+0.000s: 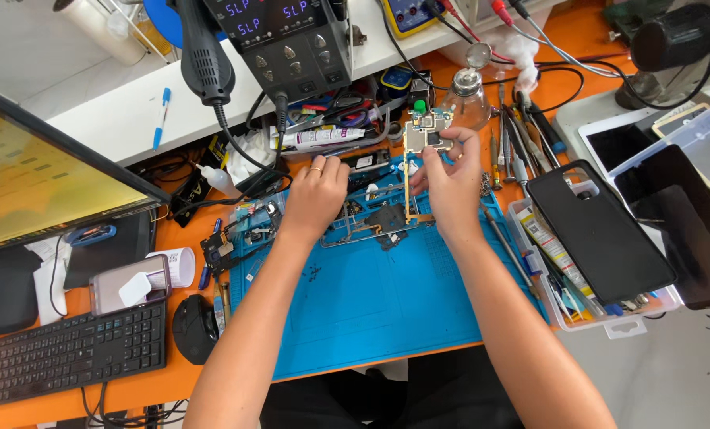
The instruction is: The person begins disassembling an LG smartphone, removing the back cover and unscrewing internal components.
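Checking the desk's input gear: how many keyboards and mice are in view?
2: one black keyboard at the desk's lower left edge, and one black mouse just right of it, beside the blue mat. More may be hidden outside the view.

Two bare forearms without sleeves, left hand wearing a thin ring — right hand without rings, short nails

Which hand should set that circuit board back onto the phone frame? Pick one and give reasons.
Right, probably. The right hand already pinches the circuit board above the phone frame. The left hand rests on the frame's far edge, seemingly steadying it.
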